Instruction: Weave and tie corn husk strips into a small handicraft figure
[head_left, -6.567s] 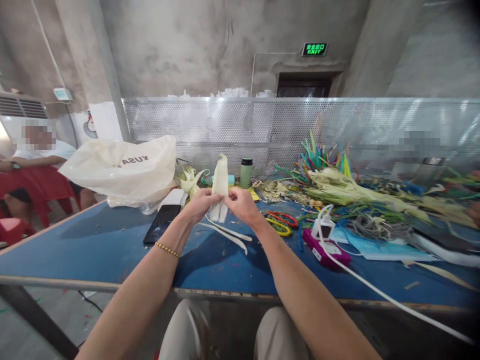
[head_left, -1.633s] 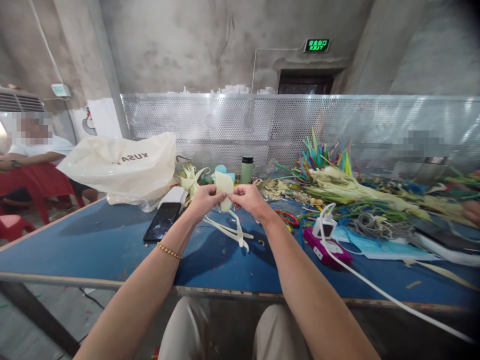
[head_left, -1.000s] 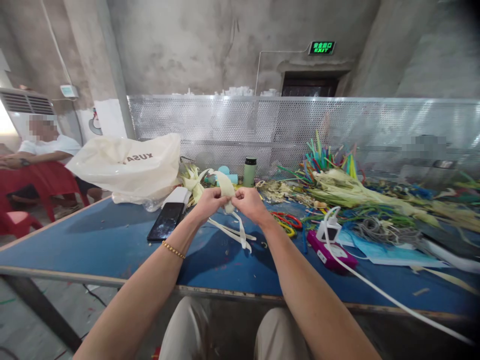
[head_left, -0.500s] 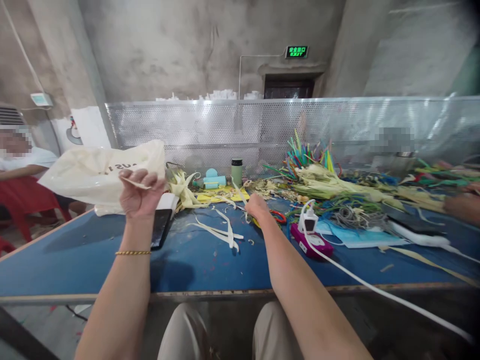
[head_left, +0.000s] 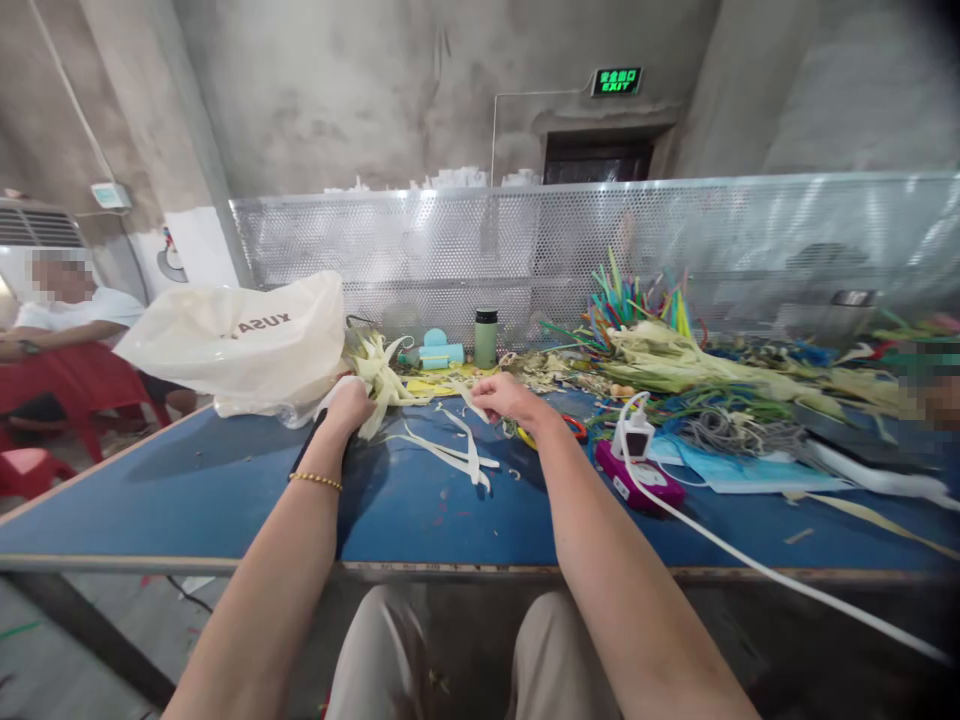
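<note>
My left hand (head_left: 351, 403) is at the bundle of pale husk strips (head_left: 384, 378) left of centre, over a dark phone; its fingertips are hidden. My right hand (head_left: 507, 398) is closed in a pinch on a pale husk strip (head_left: 466, 398), which slants up to the left from the fingers. Several loose husk strips (head_left: 450, 458) lie on the blue table between my forearms. Red and yellow scissors handles (head_left: 574, 428) show just right of my right wrist, partly covered by it.
A cream plastic bag (head_left: 240, 340) stands at left, beside a seated person (head_left: 71, 310). Behind are a green bottle (head_left: 486, 340) and a perforated metal screen (head_left: 420, 240). At right lie a purple power strip (head_left: 637, 478), a white cable, coloured cords and a husk heap (head_left: 690, 365).
My left hand has come down from in front of the bag to the husk bundle. My right hand has drawn slightly nearer with its strip. The view has shifted slightly left.
</note>
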